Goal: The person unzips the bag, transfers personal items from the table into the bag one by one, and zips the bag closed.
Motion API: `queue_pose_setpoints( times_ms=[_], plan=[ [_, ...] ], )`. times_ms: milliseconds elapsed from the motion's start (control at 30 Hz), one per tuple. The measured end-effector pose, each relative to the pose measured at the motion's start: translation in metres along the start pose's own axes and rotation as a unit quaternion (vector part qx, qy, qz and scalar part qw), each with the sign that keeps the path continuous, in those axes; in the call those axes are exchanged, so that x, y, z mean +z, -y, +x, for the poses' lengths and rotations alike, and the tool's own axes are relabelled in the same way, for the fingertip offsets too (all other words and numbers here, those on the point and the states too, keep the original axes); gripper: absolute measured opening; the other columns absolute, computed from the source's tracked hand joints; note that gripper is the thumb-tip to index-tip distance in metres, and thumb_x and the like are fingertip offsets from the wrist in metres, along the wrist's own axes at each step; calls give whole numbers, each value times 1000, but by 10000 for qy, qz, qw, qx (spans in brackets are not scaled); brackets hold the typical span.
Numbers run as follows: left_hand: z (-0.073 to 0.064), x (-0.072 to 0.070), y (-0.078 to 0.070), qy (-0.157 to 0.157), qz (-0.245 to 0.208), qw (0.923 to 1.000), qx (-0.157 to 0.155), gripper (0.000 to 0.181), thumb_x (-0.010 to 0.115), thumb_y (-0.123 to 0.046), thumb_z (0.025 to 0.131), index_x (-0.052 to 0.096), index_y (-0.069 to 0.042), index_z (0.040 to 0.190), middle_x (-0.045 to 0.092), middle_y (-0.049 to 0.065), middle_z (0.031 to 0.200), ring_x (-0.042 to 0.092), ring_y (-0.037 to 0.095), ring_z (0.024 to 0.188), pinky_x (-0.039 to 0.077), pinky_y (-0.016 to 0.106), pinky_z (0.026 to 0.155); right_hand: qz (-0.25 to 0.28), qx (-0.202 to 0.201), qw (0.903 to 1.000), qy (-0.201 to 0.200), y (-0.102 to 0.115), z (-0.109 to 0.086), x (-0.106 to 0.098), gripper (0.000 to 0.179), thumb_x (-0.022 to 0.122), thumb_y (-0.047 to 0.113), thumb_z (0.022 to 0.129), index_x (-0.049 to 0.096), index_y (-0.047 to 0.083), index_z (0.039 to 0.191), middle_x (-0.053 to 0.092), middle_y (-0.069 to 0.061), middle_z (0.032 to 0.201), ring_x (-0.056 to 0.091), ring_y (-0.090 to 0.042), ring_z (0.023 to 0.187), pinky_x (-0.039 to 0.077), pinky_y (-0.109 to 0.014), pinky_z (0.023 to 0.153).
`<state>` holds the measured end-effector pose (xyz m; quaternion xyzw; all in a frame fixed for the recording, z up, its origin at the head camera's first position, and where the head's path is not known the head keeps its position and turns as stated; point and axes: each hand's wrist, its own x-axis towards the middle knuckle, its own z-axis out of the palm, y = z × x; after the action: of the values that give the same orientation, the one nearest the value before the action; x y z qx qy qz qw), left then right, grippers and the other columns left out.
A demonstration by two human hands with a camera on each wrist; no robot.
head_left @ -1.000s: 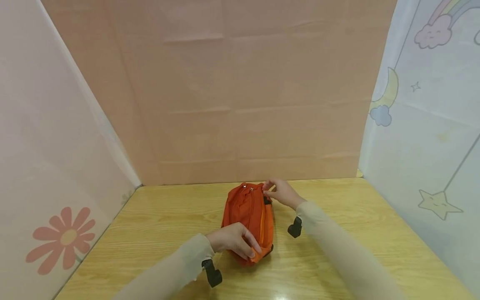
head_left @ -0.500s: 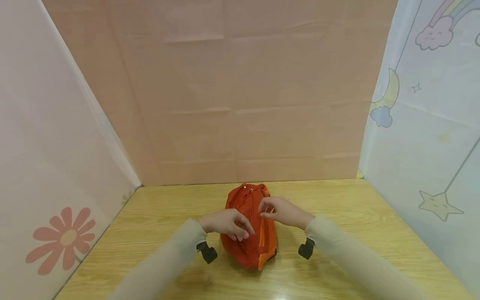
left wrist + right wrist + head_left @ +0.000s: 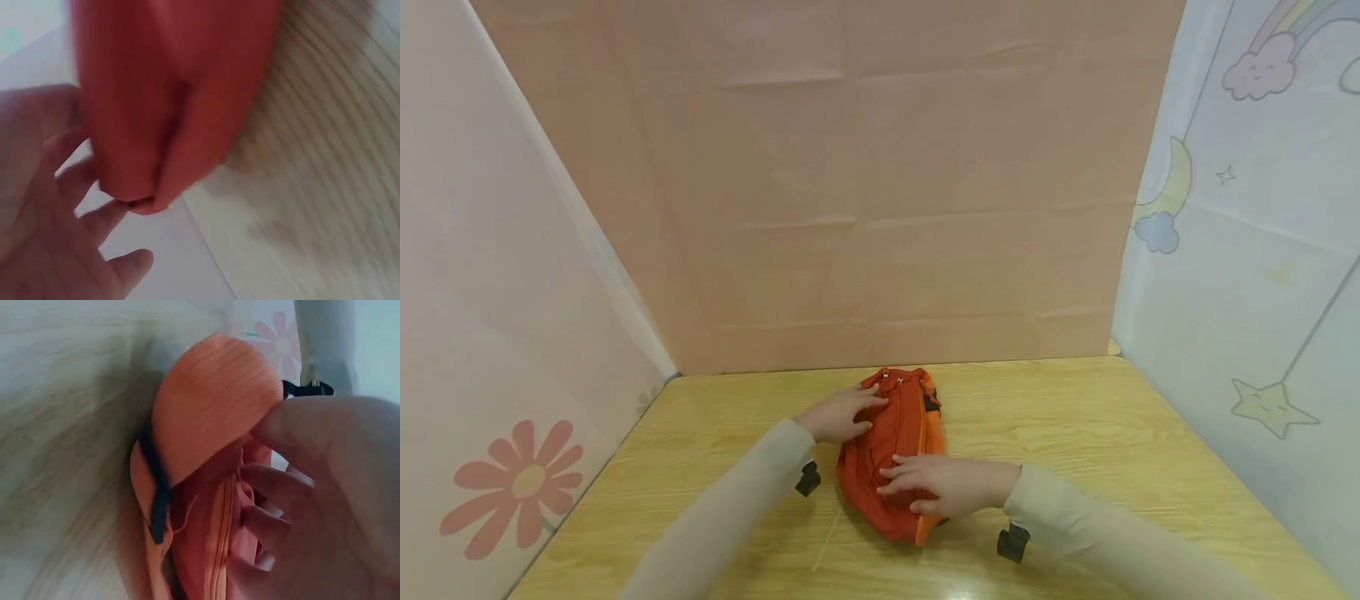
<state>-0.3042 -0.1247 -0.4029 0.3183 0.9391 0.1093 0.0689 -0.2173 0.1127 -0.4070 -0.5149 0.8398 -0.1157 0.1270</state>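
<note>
A red zippered bag [image 3: 880, 492] with orange sides lies lengthwise on the wooden table in the head view. My left hand [image 3: 838, 415] is at its far left part, fingers spread and loosely bent over the top. Over the near right part of the bag is my right hand [image 3: 955, 483], fingers extended. The left wrist view has the bag's red end [image 3: 187, 94] beside the open fingers. In the right wrist view, the right fingers lie along the bag's orange zipper [image 3: 220, 544], by an orange end flap [image 3: 215, 394] and a black strap [image 3: 156, 487].
The wooden table [image 3: 745, 492] extends around the bag. A plain tan backdrop [image 3: 865, 208] closes off the back. Printed cloth walls stand at both sides, with a flower [image 3: 523, 482] on the left and a star [image 3: 1270, 408] on the right.
My left hand has let go of the bag's near orange corner and moved to its far left part. My right hand has come from the far end to the near part.
</note>
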Motion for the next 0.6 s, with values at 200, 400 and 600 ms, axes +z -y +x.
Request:
queue_pose_setpoints(
  times_ms=[200,400,600],
  plan=[
    [-1,6,1,568,30,9979,-293,44,52,-26,101,48,-20,144,42,7,151,29,33,144,24,54,114,-144,27,9984,542,-5,-5,-1,47,52,14,99,48,25,144,38,-2,153,24,-28,146,24,-59,112],
    [-10,4,-9,769,187,9950,-603,47,52,-36,100,47,-23,145,50,7,144,36,35,138,34,49,110,258,670,9956,607,-18,-17,-17,39,51,14,100,58,26,136,52,9,142,29,-24,144,19,-60,114],
    [-29,3,-28,696,477,9942,-667,50,49,-50,98,51,-27,142,56,1,138,39,32,131,29,51,111,486,1291,9903,191,-42,-28,-31,30,51,15,100,66,16,126,61,0,133,44,-25,136,31,-49,112]
  ],
)
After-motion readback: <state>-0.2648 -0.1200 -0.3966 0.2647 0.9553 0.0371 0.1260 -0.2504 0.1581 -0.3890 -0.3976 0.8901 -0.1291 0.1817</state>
